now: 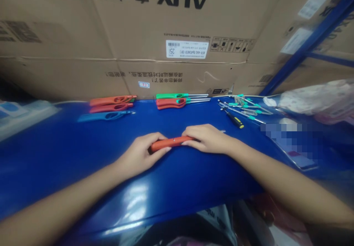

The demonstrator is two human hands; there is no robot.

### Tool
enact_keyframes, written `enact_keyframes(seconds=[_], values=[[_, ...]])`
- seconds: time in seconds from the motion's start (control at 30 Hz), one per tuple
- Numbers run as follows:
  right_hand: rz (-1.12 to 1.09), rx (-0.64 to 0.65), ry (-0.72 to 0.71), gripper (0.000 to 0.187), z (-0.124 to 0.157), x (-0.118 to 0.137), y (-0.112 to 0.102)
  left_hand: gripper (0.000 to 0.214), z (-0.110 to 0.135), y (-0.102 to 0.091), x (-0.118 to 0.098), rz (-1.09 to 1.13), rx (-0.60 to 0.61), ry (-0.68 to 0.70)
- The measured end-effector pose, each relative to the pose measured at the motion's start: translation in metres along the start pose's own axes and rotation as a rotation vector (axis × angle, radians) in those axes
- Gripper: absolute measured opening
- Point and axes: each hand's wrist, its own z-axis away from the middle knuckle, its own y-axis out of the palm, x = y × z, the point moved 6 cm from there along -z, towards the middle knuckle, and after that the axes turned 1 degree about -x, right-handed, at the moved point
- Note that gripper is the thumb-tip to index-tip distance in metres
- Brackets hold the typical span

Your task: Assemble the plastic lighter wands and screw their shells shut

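Note:
An orange-red lighter handle (pixel 173 142) lies level between my two hands, above the blue table. My left hand (pixel 145 150) grips its left end, thumb in front and fingers behind. My right hand (pixel 203 138) is closed around the right end and covers most of it. Beyond my hands lie green and red lighters (pixel 170 102) with metal tubes on their right. To their left are orange, red and blue lighter handles (pixel 110 107) without long tubes. On the right sit loose metal lighter tubes (pixel 246 106) with teal ends, and a black and yellow screwdriver (pixel 235 120).
Cardboard (pixel 138 35) with printing stands upright along the table's (pixel 83 146) back edge. A blue metal bar (pixel 306 39) slants at the right. White plastic wrapping (pixel 312 96) and a partly blurred flat phone-like object (pixel 293 150) lie right. A pale tray-like object (pixel 24 118) is far left.

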Motion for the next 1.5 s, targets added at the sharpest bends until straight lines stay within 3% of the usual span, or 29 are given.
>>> enact_keyframes(seconds=[0.17,0.47,0.6,0.83,0.97,1.1,1.23,1.37,1.5], values=[[0.055,-0.002,-0.063,0.028,-0.003,0.014,0.008,0.017,0.004,0.005,-0.012,-0.042,0.031,0.112],[0.086,-0.047,-0.121,0.033,-0.004,0.027,0.01,0.02,0.007,0.007,-0.016,-0.069,0.048,0.111],[0.015,0.006,-0.071,0.028,-0.005,0.028,0.01,0.022,0.007,0.009,-0.019,-0.085,0.027,0.096],[0.097,0.106,0.023,0.033,-0.006,0.017,0.005,0.029,0.001,0.001,-0.006,-0.13,0.007,0.107],[0.121,0.07,0.049,0.037,-0.003,0.007,0.001,0.035,0.001,-0.002,-0.004,-0.167,0.018,0.142],[0.155,0.012,0.091,0.03,-0.002,-0.001,-0.005,0.033,0.002,-0.002,-0.008,-0.241,0.002,0.182],[0.338,-0.046,0.299,0.033,0.005,-0.021,-0.025,0.031,0.002,-0.002,-0.008,-0.257,-0.002,0.184],[0.529,0.017,0.825,0.042,0.032,-0.067,-0.05,0.031,0.001,-0.003,-0.009,-0.253,-0.01,0.171],[0.513,0.103,1.124,0.052,0.061,-0.101,-0.065,0.031,-0.001,-0.003,-0.01,-0.246,-0.008,0.173]])
